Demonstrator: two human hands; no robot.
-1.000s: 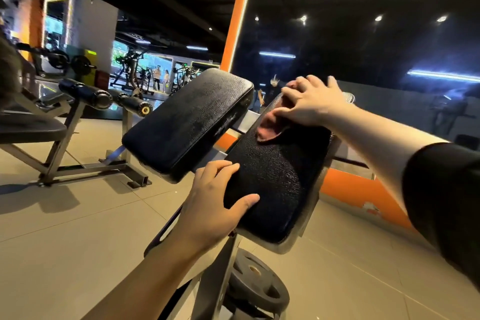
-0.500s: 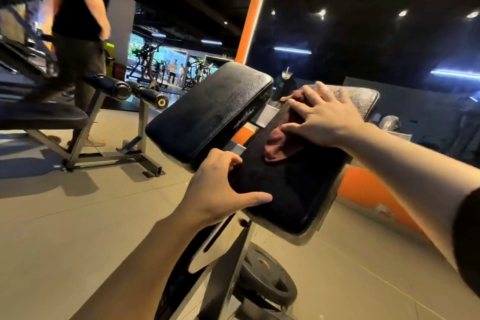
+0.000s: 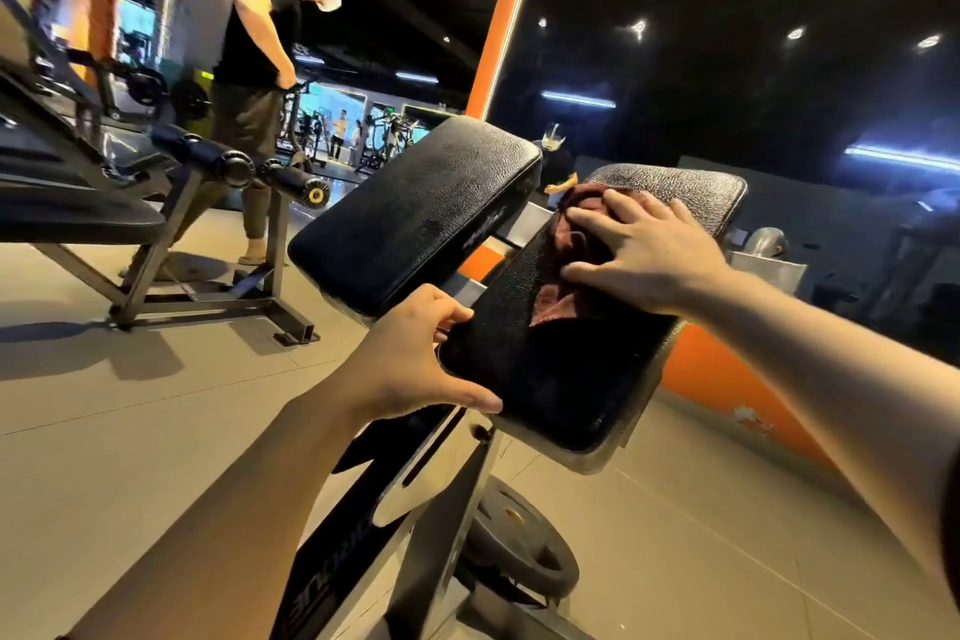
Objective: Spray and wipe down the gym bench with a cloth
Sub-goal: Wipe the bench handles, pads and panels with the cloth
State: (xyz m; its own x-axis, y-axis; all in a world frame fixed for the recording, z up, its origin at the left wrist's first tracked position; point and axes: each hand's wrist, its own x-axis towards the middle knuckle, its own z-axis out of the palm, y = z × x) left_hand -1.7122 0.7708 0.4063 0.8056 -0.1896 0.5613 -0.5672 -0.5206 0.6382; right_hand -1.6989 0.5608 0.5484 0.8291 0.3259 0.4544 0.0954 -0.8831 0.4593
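Observation:
The gym bench has two black padded cushions side by side, tilted up away from me. My right hand (image 3: 641,252) lies flat, fingers spread, on a dark red cloth (image 3: 563,270) and presses it onto the upper half of the right pad (image 3: 561,379). My left hand (image 3: 415,359) grips the near left corner of that same pad, thumb along its front edge. The left pad (image 3: 415,213) is untouched and looks speckled. No spray bottle is in view.
A weight plate (image 3: 519,543) lies on the floor by the bench's metal post (image 3: 431,535). Another bench frame (image 3: 156,234) stands at left, with a person in black (image 3: 254,83) behind it. A mirror with an orange frame (image 3: 727,68) is right behind the pads.
My right hand has slid the cloth a little down the right pad. My left hand keeps its grip on the corner. The view has swung, bringing a person at the left into sight.

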